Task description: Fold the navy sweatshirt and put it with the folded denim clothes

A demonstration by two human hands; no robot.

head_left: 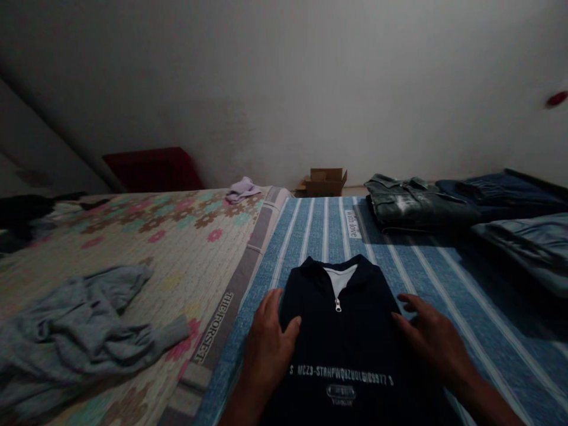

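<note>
A navy zip-neck sweatshirt (339,340) with a collar, a short zip and pale printed lettering lies face up in front of me, its sides folded in. White lining shows at the neck. My left hand (270,343) rests along its left edge, thumb on the front and fingers at the side, spread apart. At the opposite edge is my right hand (428,334), thumb and fingers apart near the fabric. The garment's lower end runs out of view at the bottom.
Blue striped bedding (306,231) lies under the sweatshirt. A crumpled grey garment (89,331) is on the flowered bedspread (177,248) at left. Folded dark denim (412,204) and light jeans (532,242) are at right. By the wall are a cardboard box (326,183) and lilac cloth (242,189).
</note>
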